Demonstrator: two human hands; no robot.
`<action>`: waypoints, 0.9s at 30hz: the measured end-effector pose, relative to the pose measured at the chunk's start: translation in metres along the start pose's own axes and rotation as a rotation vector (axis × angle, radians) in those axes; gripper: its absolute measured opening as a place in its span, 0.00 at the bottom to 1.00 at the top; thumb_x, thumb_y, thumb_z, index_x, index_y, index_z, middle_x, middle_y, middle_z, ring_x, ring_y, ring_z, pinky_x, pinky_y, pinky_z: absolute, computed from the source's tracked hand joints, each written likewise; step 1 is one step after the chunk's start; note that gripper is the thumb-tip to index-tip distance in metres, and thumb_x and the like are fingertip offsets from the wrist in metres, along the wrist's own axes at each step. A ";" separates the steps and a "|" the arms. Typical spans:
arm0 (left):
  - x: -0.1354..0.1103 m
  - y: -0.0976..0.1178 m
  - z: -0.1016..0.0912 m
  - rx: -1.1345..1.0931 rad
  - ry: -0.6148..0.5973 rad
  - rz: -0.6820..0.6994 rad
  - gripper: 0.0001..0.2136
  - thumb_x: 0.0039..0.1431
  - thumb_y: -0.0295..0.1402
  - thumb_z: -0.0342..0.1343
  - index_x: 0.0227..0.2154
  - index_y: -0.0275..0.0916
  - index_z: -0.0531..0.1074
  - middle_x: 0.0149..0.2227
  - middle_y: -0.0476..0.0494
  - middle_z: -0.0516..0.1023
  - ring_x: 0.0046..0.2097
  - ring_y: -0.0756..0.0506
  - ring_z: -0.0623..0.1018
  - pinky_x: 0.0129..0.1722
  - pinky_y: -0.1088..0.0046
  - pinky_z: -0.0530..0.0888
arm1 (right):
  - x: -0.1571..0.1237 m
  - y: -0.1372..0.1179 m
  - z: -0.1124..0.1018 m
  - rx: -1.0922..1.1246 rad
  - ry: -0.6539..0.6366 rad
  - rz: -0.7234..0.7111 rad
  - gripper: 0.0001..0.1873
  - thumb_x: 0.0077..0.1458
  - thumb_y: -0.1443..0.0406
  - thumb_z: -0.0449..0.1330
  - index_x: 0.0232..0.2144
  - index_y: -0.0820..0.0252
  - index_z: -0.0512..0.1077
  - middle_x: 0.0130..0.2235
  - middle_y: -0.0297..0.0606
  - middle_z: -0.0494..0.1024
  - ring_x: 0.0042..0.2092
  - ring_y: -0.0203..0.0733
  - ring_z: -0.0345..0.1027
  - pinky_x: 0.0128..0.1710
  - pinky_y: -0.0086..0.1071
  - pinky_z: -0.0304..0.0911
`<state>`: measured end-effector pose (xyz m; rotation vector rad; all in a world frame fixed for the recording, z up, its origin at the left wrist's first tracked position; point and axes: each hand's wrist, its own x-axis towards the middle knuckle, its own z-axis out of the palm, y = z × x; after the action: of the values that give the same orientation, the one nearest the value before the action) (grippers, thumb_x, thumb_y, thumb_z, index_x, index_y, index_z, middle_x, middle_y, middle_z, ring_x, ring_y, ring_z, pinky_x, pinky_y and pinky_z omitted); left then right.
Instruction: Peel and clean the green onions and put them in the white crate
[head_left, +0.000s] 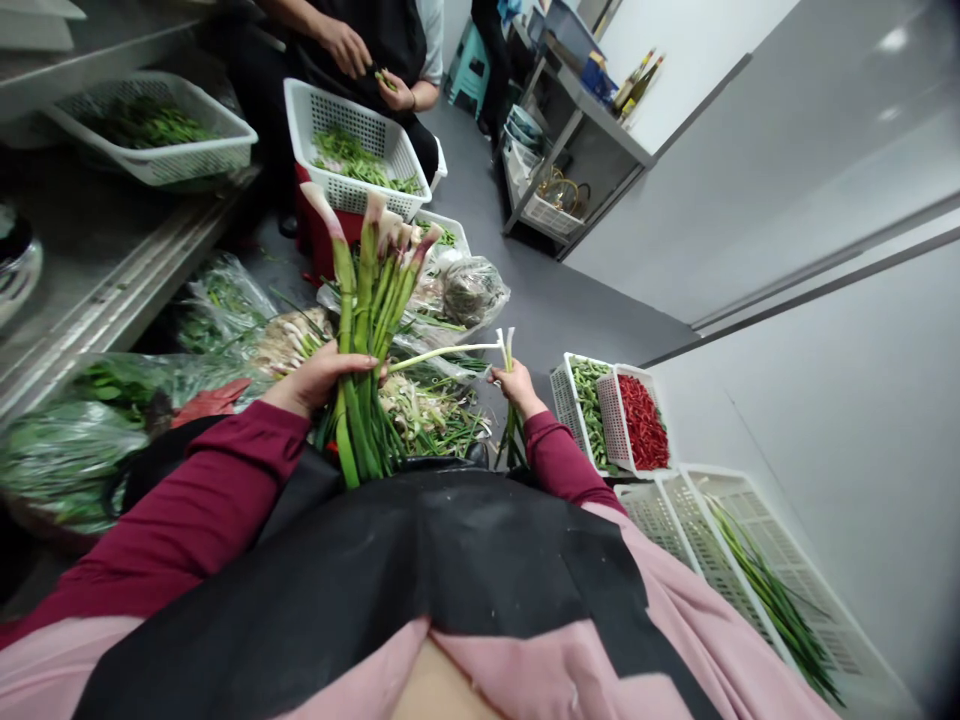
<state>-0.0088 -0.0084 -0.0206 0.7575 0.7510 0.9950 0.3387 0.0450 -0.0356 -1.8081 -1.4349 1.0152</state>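
My left hand (324, 376) is wrapped round a thick bunch of green garlic (367, 300), its white and purplish bulb ends pointing up and its leaves hanging over my lap. My right hand (517, 388) is closed on a few thin green garlic stalks (508, 350), white ends up. One pale stalk (442, 352) stretches sideways between the bunch and my right hand. Below and between my hands lies a heap of trimmings and roots (427, 405). Unpeeled stalks with pale roots (292, 338) lie beyond my left hand.
A co-worker's hands (367, 65) work over a white basket of greens (292, 110). Bagged greens (82, 450) lie at left beside a metal shelf (127, 290). At right stand baskets of red chillies (643, 420) and green pods (591, 400), plus a long basket (847, 620) holding green stalks.
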 end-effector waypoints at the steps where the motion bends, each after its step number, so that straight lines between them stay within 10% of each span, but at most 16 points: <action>1: 0.000 0.001 0.001 -0.007 -0.014 -0.007 0.15 0.41 0.33 0.63 0.32 0.29 0.72 0.25 0.42 0.76 0.27 0.44 0.76 0.26 0.68 0.74 | -0.008 -0.005 0.010 0.122 -0.018 0.010 0.22 0.47 0.60 0.59 0.43 0.68 0.68 0.18 0.24 0.65 0.15 0.26 0.45 0.15 0.23 0.44; 6: 0.005 0.000 0.013 -0.081 -0.088 -0.048 0.14 0.39 0.32 0.63 0.31 0.31 0.73 0.26 0.42 0.77 0.31 0.40 0.78 0.28 0.65 0.75 | -0.044 -0.058 0.047 0.605 -0.416 -0.051 0.26 0.45 0.56 0.62 0.47 0.57 0.67 0.24 0.25 0.63 0.18 0.24 0.43 0.17 0.23 0.44; 11: 0.013 -0.010 0.029 -0.136 -0.129 -0.070 0.11 0.39 0.31 0.61 0.28 0.31 0.74 0.24 0.42 0.77 0.30 0.40 0.79 0.32 0.63 0.76 | -0.044 -0.100 0.061 0.694 -0.464 -0.042 0.23 0.46 0.50 0.62 0.40 0.56 0.69 0.25 0.26 0.61 0.18 0.24 0.40 0.16 0.23 0.40; 16: 0.019 -0.016 0.029 -0.077 -0.096 -0.068 0.10 0.41 0.29 0.61 0.28 0.30 0.75 0.26 0.37 0.79 0.29 0.42 0.79 0.28 0.69 0.76 | -0.019 -0.101 0.041 0.493 -0.076 -0.162 0.18 0.48 0.52 0.59 0.22 0.61 0.66 0.21 0.28 0.61 0.21 0.28 0.53 0.20 0.25 0.53; 20: 0.021 -0.015 0.024 -0.071 -0.082 -0.086 0.09 0.42 0.29 0.61 0.28 0.29 0.75 0.27 0.36 0.80 0.31 0.41 0.80 0.29 0.68 0.76 | -0.008 -0.104 0.012 0.303 0.184 -0.426 0.15 0.53 0.56 0.55 0.34 0.60 0.73 0.31 0.35 0.72 0.29 0.31 0.64 0.30 0.27 0.61; 27: 0.018 -0.013 0.030 -0.045 -0.100 -0.107 0.15 0.40 0.30 0.63 0.34 0.32 0.75 0.28 0.38 0.81 0.29 0.39 0.80 0.30 0.63 0.77 | -0.041 -0.109 0.085 0.039 -0.364 -0.296 0.16 0.43 0.55 0.64 0.26 0.64 0.72 0.20 0.30 0.69 0.23 0.32 0.61 0.25 0.27 0.58</action>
<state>0.0280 -0.0022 -0.0196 0.7158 0.6739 0.8687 0.2065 0.0301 0.0186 -1.3742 -1.8196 1.2449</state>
